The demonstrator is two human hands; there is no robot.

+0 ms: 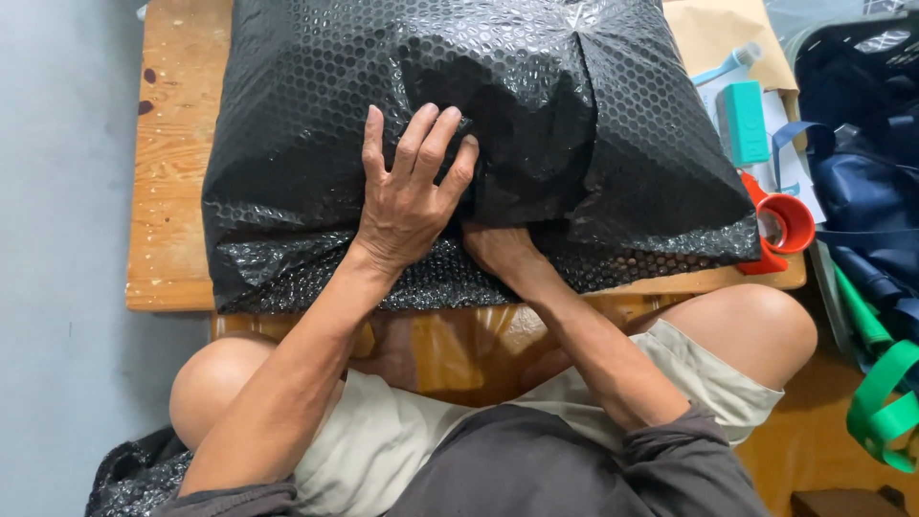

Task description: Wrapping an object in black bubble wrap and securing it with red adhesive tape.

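Left hand [410, 196] flat, fingers spread, right hand [500, 251] partly hidden

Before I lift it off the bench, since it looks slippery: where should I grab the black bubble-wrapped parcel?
Probably by the two short ends, one hand per side, fingers hooked under the bottom edge. The black bubble-wrapped parcel is broad and pillow-shaped with a slick domed top, where the left hand only presses flat. The right hand is already tucked under the near fold.

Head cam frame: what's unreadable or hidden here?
- What is inside the black bubble-wrap parcel: the wrap covers it.
- Right hand fingers: tucked under a wrap fold.
- Parcel's far end: cut off by the top edge.
- Orange tape dispenser: partly behind the parcel.
- Left hand palm: pressed flat on the wrap.
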